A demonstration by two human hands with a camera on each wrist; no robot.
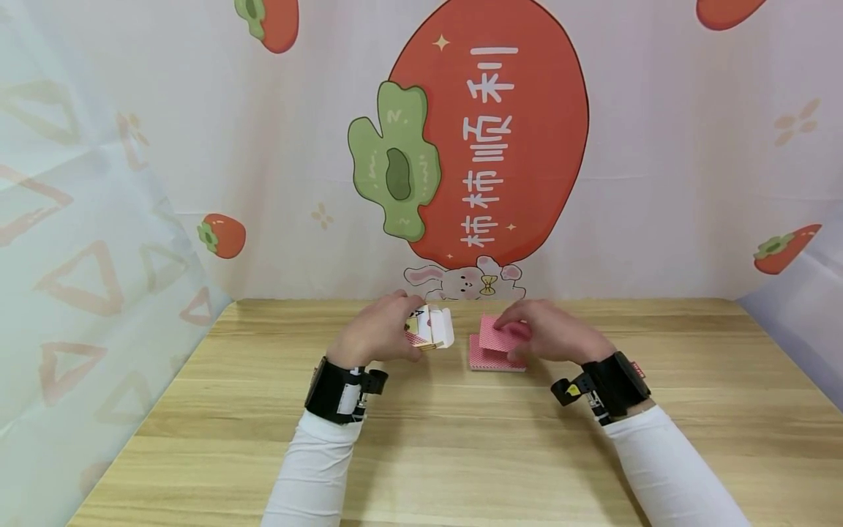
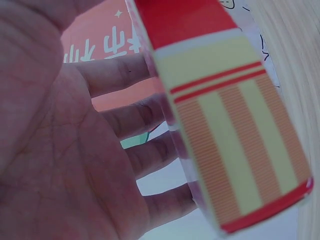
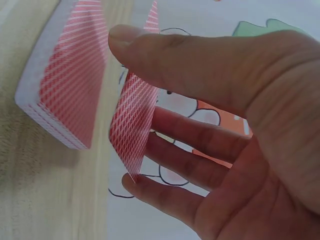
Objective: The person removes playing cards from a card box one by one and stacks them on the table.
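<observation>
My left hand (image 1: 377, 331) grips a small playing-card box (image 1: 435, 326), whose white flap stands out on its right side. Up close in the left wrist view, the box (image 2: 225, 125) shows red, cream and brown-striped panels, with the fingers along its far face. On the table lies a deck of cards (image 1: 484, 361) with red patterned backs, squared into a stack. Just over it my right hand (image 1: 556, 333) pinches a red-backed card (image 1: 492, 335). The right wrist view shows this card (image 3: 132, 120) between thumb and fingers, apart from the deck (image 3: 75, 80).
Both hands work near the back edge of a light wooden table (image 1: 461, 454). Behind it hangs a pale cloth backdrop (image 1: 296, 146) printed with a large persimmon, white characters and a rabbit. Black camera straps (image 1: 615, 384) sit on both wrists.
</observation>
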